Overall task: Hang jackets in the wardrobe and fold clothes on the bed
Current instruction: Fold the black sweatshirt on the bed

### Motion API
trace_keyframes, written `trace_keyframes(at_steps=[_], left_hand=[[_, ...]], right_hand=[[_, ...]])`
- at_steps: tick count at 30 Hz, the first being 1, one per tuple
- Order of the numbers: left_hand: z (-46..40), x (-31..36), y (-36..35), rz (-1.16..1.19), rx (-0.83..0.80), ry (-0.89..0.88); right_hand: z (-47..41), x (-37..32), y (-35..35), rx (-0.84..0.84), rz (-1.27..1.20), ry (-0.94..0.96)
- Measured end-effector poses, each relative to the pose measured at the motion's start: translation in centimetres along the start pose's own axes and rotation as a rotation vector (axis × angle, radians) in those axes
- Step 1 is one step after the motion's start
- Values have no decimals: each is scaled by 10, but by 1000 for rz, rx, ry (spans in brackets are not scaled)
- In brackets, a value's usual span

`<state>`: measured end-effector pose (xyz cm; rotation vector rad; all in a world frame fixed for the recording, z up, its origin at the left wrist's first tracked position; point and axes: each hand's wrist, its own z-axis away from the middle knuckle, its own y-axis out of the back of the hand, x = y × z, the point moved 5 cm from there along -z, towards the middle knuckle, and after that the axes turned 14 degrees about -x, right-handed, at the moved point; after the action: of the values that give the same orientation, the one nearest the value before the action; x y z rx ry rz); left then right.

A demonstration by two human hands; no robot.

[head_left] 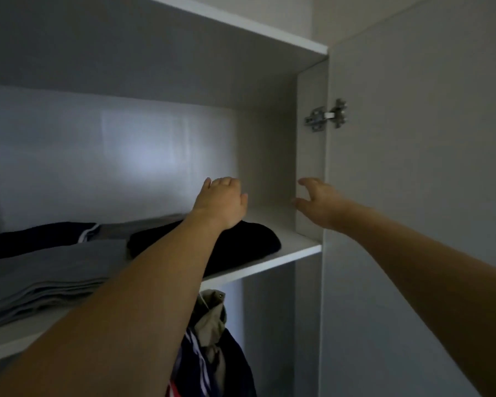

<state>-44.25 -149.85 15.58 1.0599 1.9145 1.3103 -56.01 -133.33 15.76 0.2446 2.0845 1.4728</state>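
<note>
Garment: black folded garment (241,247) lies on the wardrobe shelf (295,249), directly under and just behind the left wrist, at the shelf's right end.
Long axis: it runs left to right along the shelf, across the line of the reaching forearm.
Left hand: left hand (221,202) hangs above the far edge of the garment, fingers bent forward and holding nothing; whether the fingertips touch cloth I cannot tell.
Right hand: right hand (317,200) is off to the right of the garment, well apart from it, fingers spread and loose, empty, near the wardrobe's side panel (309,156).
Nearer hand: the left, by far; any push or squaring of the stack would likely fall to it.
Neighbours: grey folded pile (49,270) sits left of the garment, touching it; hung jackets (212,339) are below the shelf, under the left forearm.
</note>
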Motion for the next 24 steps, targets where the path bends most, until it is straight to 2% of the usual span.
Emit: trace_keyframes(at_steps=[3, 6, 11, 18, 24], left_hand=[[20, 49, 2, -21, 18, -148], [45, 101, 11, 35, 4, -219], [111, 215, 41, 38, -17, -403], [242, 379, 96, 139, -3, -700], [386, 524, 130, 307, -70, -875]], right_hand=[[68, 12, 14, 29, -20, -78], [138, 27, 35, 25, 56, -158], [272, 63, 79, 73, 115, -331], [489, 107, 136, 192, 173, -574], [699, 135, 180, 228, 274, -775]])
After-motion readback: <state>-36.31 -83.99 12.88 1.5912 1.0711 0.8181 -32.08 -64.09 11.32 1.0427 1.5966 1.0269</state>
